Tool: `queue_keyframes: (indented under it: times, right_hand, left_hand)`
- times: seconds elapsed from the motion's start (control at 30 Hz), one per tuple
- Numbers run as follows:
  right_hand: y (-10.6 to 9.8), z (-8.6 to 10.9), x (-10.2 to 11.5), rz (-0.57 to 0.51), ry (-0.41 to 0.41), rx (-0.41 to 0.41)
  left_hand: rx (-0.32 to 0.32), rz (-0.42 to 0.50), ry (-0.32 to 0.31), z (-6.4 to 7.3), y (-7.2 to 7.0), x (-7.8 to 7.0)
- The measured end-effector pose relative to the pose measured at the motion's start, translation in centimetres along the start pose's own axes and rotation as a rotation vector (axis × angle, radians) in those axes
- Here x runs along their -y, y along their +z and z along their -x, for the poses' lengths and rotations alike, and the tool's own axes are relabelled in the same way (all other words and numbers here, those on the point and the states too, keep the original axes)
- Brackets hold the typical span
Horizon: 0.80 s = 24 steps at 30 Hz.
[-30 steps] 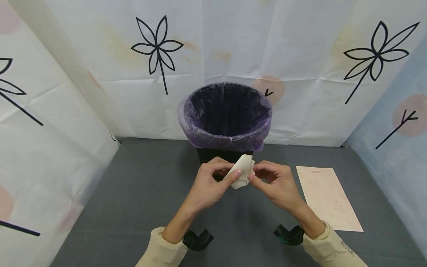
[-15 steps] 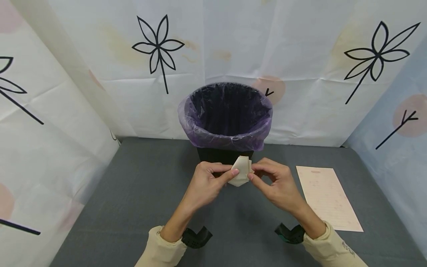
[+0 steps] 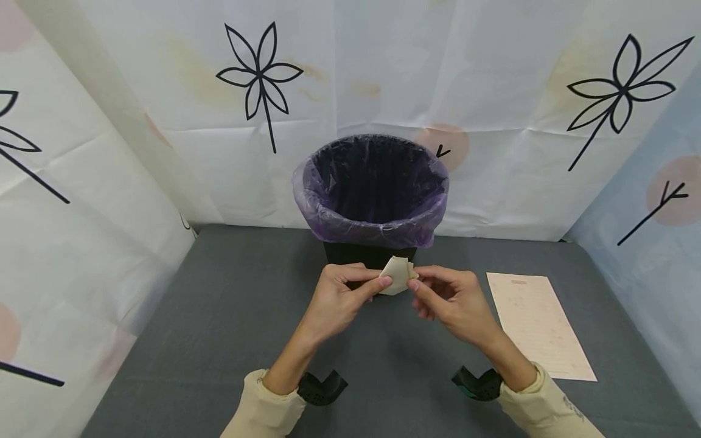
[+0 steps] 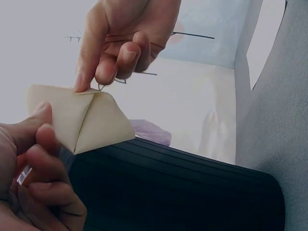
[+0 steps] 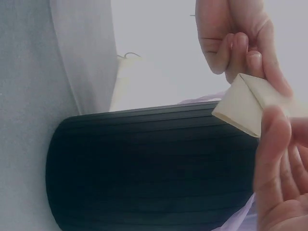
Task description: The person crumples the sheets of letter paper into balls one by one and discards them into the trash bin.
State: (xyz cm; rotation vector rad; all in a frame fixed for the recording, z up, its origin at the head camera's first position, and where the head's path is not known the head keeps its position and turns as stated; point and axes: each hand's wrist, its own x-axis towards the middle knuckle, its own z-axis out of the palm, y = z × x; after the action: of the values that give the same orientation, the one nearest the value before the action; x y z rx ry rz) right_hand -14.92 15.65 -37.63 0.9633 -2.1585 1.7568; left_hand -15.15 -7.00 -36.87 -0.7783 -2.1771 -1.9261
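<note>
A small folded piece of cream paper point(image 3: 397, 277) is held up between both hands, in front of the trash bin. My left hand point(image 3: 333, 304) pinches its left side, the thumb lying on the near face. At the opposite edge, my right hand point(image 3: 457, 304) pinches a narrow layered part between thumb and index finger. A slanting fold line crosses the paper point(image 4: 91, 120) in the left wrist view. From the right wrist view, the folded paper point(image 5: 240, 106) has a pointed, angular outline, its far part covered by the right thumb.
Behind the hands stands a black trash bin point(image 3: 368, 252) lined with a purple plastic bag point(image 3: 372, 234). A pale pink printed sheet point(image 3: 539, 325) lies flat on the grey table point(image 3: 246, 316) at the right. White patterned cloth point(image 3: 383, 73) surrounds the back and sides.
The paper shows smaller and its lower edge sits higher than a second ago. My left hand has regripped it slightly; my right hand's lower fingers now show below its thumb.
</note>
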Motion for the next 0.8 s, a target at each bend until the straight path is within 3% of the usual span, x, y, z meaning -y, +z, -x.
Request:
queue_keyframes:
  times: [0.17, 0.43, 0.8]
  right_hand:
    - [-0.09, -0.06, 0.05, -0.082, -0.011, -0.012]
    - [0.21, -0.21, -0.13, -0.146, -0.083, -0.038]
    - [0.61, -0.25, -0.21, -0.197, -0.143, -0.056]
  left_hand:
    - [0.006, 0.044, -0.006, 0.07, 0.02, 0.03]
    - [-0.102, -0.008, -0.068, 0.4, 0.35, -0.53]
    - [-0.06, -0.027, -0.015, 0.42, 0.24, -0.59]
